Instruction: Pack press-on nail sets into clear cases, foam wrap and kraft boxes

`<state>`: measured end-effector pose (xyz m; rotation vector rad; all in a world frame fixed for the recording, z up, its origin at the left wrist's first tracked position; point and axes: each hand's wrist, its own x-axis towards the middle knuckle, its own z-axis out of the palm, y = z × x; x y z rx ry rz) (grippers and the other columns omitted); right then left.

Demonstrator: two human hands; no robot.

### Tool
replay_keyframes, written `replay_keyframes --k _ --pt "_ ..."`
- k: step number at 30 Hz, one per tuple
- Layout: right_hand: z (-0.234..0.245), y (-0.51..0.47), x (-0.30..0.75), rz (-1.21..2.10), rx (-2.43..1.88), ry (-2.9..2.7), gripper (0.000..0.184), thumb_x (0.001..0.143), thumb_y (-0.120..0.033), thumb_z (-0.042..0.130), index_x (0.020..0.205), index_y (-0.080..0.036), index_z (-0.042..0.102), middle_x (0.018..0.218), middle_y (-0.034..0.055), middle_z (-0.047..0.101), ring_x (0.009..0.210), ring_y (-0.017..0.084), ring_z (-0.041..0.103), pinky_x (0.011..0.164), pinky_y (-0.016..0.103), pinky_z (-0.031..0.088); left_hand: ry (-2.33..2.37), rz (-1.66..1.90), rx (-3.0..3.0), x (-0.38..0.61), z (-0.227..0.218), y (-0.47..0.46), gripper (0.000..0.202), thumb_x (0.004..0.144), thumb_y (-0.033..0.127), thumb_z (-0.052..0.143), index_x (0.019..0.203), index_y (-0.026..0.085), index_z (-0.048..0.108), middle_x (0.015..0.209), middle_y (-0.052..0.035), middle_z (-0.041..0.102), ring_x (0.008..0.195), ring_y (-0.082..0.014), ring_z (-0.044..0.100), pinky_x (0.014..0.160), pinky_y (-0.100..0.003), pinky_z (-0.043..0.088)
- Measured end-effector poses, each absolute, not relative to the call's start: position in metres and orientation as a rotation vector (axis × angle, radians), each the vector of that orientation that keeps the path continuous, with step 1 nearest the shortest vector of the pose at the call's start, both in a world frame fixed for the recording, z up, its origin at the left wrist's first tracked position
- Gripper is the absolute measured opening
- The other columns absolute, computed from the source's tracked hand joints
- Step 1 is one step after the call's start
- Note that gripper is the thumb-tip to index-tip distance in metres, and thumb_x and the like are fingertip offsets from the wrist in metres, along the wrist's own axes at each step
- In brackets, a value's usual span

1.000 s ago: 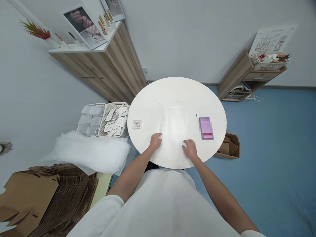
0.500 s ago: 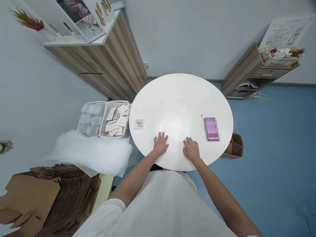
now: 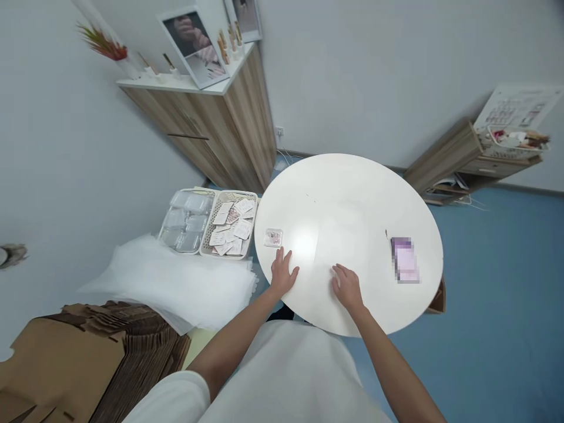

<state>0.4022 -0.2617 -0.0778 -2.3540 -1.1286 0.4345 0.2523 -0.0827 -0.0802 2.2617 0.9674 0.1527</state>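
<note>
Clock face referred to the rounded white table (image 3: 352, 197), twelve at its far edge.

Left hand (image 3: 282, 275): positioned over the table at eight o'clock, fingers spread apart and directed toward twelve. A small clear plastic case (image 3: 273, 237), with pinkish pieces seen inside, is set on the table at nine o'clock, just beyond the left fingertips; whether it is touched cannot be told.

Right hand (image 3: 347, 286): held at six o'clock, fingers loosely bent and close together, thumb set apart from them. Contact with the tabletop cannot be confirmed.

A purple-and-pink rectangular object (image 3: 405, 260), pixelated, is placed between three and four o'clock, well apart from the right hand.

Off the table, at nine o'clock: a white basket (image 3: 204, 244) filled with white cards (image 3: 229, 235) is stood beside a second basket, in which clear plastic packs (image 3: 187, 218) are stacked. Translucent white sheets (image 3: 176, 282) are piled nearer eight, with flattened cardboard boxes (image 3: 66, 358) stacked beyond. A wood-grain cabinet (image 3: 211, 129) is located between ten and eleven o'clock.
</note>
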Motion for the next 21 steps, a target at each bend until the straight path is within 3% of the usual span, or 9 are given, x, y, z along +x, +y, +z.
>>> replay_keyframes --k 5,10,14,21 --pt "-0.076 -0.181 0.383 0.817 -2.066 -0.820 0.039 0.072 -0.026 0.044 0.111 -0.023 0.051 0.110 0.0050 0.057 0.095 0.019 0.054 0.085 0.039 0.042 1.231 0.289 1.957 0.237 -0.085 -0.021 0.056 0.079 0.032 0.045 0.130 0.019 0.025 0.139 -0.0110 0.019 0.129 -0.0235 0.015 0.103 -0.040 0.021" --pt "-0.084 -0.111 0.369 1.106 -1.828 -0.553 0.052 0.065 -0.014 0.043 0.116 -0.025 0.046 0.120 0.0039 0.050 0.100 0.016 0.053 0.083 0.034 0.045 1.271 0.259 1.713 0.236 -0.098 0.015 0.052 0.076 0.023 0.046 0.126 0.015 0.033 0.134 -0.0114 0.029 0.123 -0.0218 0.029 0.101 -0.032 0.026" --pt "-0.086 -0.085 0.356 1.171 -1.754 -0.461 0.061 0.061 -0.011 0.043 0.120 -0.026 0.042 0.127 0.0039 0.044 0.111 0.019 0.046 0.084 0.035 0.045 1.326 0.264 1.527 0.239 -0.105 0.022 0.048 0.074 0.020 0.044 0.121 0.015 0.038 0.126 -0.0115 0.041 0.110 -0.0206 0.045 0.088 -0.028 0.038" --pt "-0.083 -0.084 0.345 1.178 -1.712 -0.454 0.061 0.061 -0.009 0.042 0.120 -0.025 0.043 0.126 0.0034 0.044 0.115 0.018 0.043 0.092 0.037 0.040 1.211 0.281 1.490 0.240 -0.100 0.020 0.041 0.073 0.018 0.042 0.114 0.016 0.050 0.118 -0.0081 0.049 0.105 -0.0195 0.048 0.085 -0.027 0.039"
